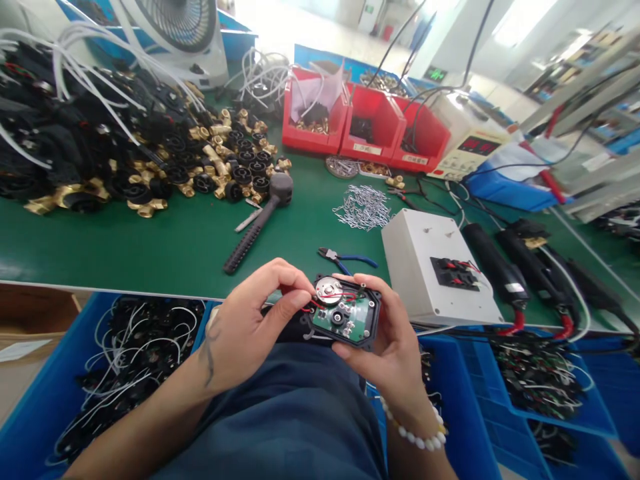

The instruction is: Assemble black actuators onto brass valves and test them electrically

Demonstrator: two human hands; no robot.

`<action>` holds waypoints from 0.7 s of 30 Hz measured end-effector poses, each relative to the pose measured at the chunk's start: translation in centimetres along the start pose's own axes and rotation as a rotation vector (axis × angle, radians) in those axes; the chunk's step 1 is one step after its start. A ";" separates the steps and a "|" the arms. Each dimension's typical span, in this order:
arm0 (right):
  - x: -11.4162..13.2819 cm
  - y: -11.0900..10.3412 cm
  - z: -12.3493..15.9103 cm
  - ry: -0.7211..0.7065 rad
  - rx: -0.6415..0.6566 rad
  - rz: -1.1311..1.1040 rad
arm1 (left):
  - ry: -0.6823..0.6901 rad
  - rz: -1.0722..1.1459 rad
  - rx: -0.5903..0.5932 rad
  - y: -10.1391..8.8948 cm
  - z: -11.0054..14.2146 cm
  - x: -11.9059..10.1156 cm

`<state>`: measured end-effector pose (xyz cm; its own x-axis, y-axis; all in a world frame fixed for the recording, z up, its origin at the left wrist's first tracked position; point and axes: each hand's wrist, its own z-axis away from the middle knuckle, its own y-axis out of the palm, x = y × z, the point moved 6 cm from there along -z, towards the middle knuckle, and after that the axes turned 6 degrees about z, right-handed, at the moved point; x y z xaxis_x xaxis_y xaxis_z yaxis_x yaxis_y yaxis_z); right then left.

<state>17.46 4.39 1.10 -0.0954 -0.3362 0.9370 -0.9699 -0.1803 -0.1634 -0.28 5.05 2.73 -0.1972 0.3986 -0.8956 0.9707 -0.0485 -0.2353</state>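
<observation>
Over my lap I hold a small black housing (344, 319) with a green circuit board, a round silver disc and thin red wires inside. My right hand (395, 340) cups it from the right and below, fingers curled round its edge. My left hand (253, 317) grips its left side, thumb and forefinger pinched at the red wires near the disc. Both hands are closed on the part.
A green bench (165, 233) carries a heap of black-and-brass fittings (165, 160), a black-handled tool (257, 223), blue pliers (345, 257), metal pins (364, 207), a white switch box (433, 267), red bins (367, 123) and a meter (473, 143). Blue crates (45, 407) of wired parts flank my lap.
</observation>
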 end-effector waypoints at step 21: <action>-6.9 2.3 -2.5 0.051 -0.100 0.612 | -0.270 -0.868 -0.568 -18.5 -2.8 11.7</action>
<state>15.32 8.57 -4.98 -0.6490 -0.3059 0.6965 -0.7520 0.1196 -0.6482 -20.13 13.21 -2.29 -0.8070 -0.1269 -0.5768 0.3920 0.6154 -0.6839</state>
